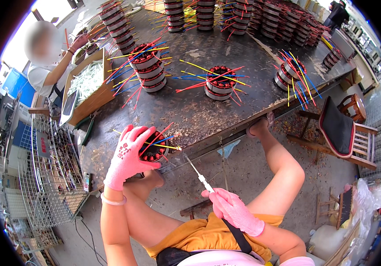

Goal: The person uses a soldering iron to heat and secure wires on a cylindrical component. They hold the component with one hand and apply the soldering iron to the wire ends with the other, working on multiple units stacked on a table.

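Note:
My left hand [129, 155], in a pink glove, grips a round motor stator [153, 149] with copper windings and red, yellow and blue wires, at the near edge of the dark metal table [190, 111]. My right hand [234, 210], also in a pink glove, holds a thin white-handled tool [198, 174]. Its metal tip points up toward a yellow wire on the stator. Both my knees are raised under the table edge.
More stators lie on the table, one stack [148, 66] and two single ones [219, 83] [290, 71], with many stacked at the far edge. A cardboard box [88, 84] of white sleeves sits left. Another person [48, 62] works at far left. A wire basket [48, 168] and wooden chair [345, 133] flank me.

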`<control>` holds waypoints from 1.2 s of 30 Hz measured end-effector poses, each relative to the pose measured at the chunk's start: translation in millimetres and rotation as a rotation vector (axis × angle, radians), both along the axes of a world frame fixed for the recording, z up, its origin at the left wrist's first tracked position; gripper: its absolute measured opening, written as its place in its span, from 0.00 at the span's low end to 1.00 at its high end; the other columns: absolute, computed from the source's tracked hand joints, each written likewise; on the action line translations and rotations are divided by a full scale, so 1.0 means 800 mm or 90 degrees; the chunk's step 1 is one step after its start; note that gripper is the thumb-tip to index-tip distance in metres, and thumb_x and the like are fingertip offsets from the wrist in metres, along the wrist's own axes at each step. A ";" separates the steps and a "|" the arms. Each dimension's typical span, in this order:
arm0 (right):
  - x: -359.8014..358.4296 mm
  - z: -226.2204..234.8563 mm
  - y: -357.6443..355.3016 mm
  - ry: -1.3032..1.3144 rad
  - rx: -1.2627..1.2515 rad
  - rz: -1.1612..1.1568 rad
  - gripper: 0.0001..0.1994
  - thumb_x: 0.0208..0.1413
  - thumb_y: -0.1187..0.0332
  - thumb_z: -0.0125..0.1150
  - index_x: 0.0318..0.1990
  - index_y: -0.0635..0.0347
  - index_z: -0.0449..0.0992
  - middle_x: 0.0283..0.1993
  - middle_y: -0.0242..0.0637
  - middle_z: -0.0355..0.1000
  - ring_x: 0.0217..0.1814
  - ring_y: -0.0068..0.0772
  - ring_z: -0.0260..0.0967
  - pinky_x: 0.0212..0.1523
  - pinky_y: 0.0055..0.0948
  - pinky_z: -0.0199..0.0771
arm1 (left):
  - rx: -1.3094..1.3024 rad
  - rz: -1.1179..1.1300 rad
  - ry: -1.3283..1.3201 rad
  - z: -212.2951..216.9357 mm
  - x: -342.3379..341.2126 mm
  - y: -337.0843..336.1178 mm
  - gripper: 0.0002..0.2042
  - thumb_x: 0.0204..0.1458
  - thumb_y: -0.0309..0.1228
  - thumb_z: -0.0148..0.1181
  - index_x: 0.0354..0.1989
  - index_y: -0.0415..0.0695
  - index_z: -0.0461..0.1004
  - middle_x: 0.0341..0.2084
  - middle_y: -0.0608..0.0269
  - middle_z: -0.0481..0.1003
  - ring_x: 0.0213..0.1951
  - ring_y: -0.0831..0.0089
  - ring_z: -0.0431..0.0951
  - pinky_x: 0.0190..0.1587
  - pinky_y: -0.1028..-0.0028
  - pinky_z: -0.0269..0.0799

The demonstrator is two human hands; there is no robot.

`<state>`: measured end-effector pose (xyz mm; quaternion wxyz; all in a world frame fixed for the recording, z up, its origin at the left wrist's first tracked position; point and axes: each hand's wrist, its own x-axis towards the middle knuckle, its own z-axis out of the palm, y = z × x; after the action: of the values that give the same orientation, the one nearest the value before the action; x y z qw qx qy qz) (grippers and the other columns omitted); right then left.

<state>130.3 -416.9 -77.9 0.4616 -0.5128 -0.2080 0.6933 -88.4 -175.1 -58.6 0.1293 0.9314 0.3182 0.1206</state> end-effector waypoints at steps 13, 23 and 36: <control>-0.002 -0.001 0.000 -0.014 -0.011 -0.014 0.18 0.71 0.62 0.46 0.56 0.67 0.73 0.20 0.22 0.58 0.21 0.12 0.52 0.25 0.16 0.52 | 0.005 -0.005 -0.007 0.000 0.000 -0.001 0.46 0.26 0.40 0.79 0.62 0.46 0.69 0.57 0.52 0.69 0.61 0.50 0.66 0.72 0.50 0.51; -0.001 0.000 0.001 -0.033 -0.011 -0.009 0.17 0.71 0.62 0.46 0.55 0.64 0.74 0.20 0.22 0.59 0.21 0.12 0.52 0.25 0.17 0.53 | 0.006 0.002 -0.002 -0.001 0.000 -0.001 0.46 0.26 0.40 0.79 0.63 0.46 0.68 0.58 0.51 0.69 0.62 0.47 0.65 0.71 0.50 0.51; -0.001 0.003 0.002 -0.025 -0.011 -0.016 0.17 0.71 0.63 0.47 0.55 0.66 0.73 0.20 0.21 0.57 0.22 0.12 0.51 0.25 0.16 0.52 | 0.011 -0.003 -0.003 0.000 0.001 -0.001 0.46 0.26 0.39 0.79 0.63 0.46 0.68 0.57 0.52 0.69 0.61 0.49 0.66 0.71 0.50 0.52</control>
<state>129.1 -415.0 -75.3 0.4612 -0.5332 -0.2047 0.6791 -87.7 -176.0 -58.7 0.1227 0.9329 0.3145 0.1253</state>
